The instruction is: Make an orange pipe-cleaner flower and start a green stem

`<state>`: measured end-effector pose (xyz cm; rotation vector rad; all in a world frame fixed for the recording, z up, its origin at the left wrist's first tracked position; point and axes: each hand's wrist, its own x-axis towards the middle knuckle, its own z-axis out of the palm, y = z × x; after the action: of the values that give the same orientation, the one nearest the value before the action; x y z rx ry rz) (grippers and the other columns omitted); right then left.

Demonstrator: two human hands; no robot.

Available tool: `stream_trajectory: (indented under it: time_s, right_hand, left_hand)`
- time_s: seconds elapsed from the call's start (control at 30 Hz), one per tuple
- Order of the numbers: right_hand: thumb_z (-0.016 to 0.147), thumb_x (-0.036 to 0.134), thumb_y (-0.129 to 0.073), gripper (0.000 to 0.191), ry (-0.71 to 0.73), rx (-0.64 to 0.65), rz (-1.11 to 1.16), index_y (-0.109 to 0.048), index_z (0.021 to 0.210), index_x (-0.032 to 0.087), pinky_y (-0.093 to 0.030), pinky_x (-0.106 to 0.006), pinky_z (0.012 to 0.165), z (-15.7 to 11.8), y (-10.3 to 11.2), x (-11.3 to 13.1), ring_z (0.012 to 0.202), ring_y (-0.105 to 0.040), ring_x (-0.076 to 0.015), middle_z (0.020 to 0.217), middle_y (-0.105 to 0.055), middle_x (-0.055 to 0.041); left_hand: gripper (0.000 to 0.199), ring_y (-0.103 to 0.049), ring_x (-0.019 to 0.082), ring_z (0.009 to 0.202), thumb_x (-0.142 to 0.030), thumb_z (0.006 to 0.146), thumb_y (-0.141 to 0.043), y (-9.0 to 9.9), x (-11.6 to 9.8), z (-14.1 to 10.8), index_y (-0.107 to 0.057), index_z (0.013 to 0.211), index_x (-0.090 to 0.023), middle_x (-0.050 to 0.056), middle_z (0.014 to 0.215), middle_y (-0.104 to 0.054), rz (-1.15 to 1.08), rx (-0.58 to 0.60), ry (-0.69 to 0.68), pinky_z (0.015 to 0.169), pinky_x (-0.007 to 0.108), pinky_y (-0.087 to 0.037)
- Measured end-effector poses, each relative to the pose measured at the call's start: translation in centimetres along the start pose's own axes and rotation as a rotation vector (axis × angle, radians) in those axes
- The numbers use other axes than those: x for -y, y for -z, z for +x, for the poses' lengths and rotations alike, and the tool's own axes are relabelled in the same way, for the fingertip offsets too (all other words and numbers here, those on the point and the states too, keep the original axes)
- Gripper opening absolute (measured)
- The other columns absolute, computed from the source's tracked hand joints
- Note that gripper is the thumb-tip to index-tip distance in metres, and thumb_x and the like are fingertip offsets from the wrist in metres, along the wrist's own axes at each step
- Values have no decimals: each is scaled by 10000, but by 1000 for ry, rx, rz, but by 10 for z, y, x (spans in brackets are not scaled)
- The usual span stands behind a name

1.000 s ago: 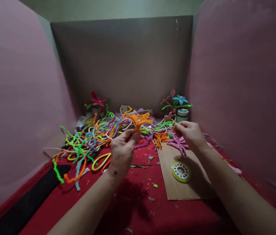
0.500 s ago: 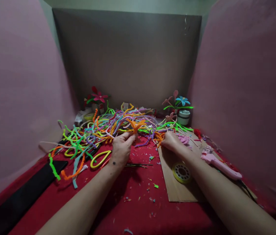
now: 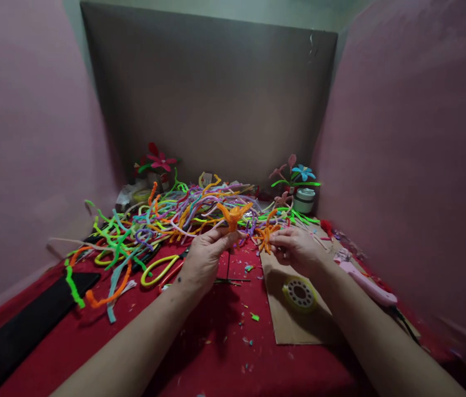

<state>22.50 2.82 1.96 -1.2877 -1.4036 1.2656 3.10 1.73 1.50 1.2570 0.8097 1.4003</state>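
Note:
Near the middle of the view, my left hand [image 3: 206, 259] is closed on an orange pipe-cleaner flower [image 3: 233, 216], which stands upright with its petals spread. A thin dark stem runs down below it. To the right, my right hand [image 3: 297, 249] pinches an orange pipe-cleaner piece [image 3: 265, 238] with several looped arms, held above the cardboard's left edge. The two orange pieces are apart. A tangled heap of coloured pipe cleaners [image 3: 191, 207] lies behind both hands.
Scissors [image 3: 158, 271] lie left of my left wrist. A tape roll [image 3: 299, 294] rests on the cardboard [image 3: 294, 331], with a pink glue gun [image 3: 367, 284] farther right. Made flowers [image 3: 162, 160] [image 3: 303, 172] stand at the back. A black flat object [image 3: 30, 325] is at left.
My right hand has lifted the orange looped piece from the cardboard's edge. My left hand has raised the flower slightly, and its stem now shows. The view has shifted a little.

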Motion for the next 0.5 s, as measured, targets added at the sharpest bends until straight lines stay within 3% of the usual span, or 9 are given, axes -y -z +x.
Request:
stream_trajectory:
  time_s: [0.2,0.5]
  right_hand:
    - [630,258,-677,190,4,250,438,-524,627,146,-206,-167,372,-18,-14,-5,378,-351,-31,497,-491,43]
    - [668,304,-694,214,0,270,450,-554,659,143,-271,-156,376,-21,-28,-20,387,-409,-35,505,-528,43]
  left_hand:
    - [181,-572,147,746,-270,696,-690,-7,7,-5,-723,794,-121,90,825,-699,-206,132,189,691,245,-418]
    - [188,-601,144,755,-237,722,-673,-11,6,-10,-717,862,-119,75,810,-697,-234,190,246,768,249,-432]
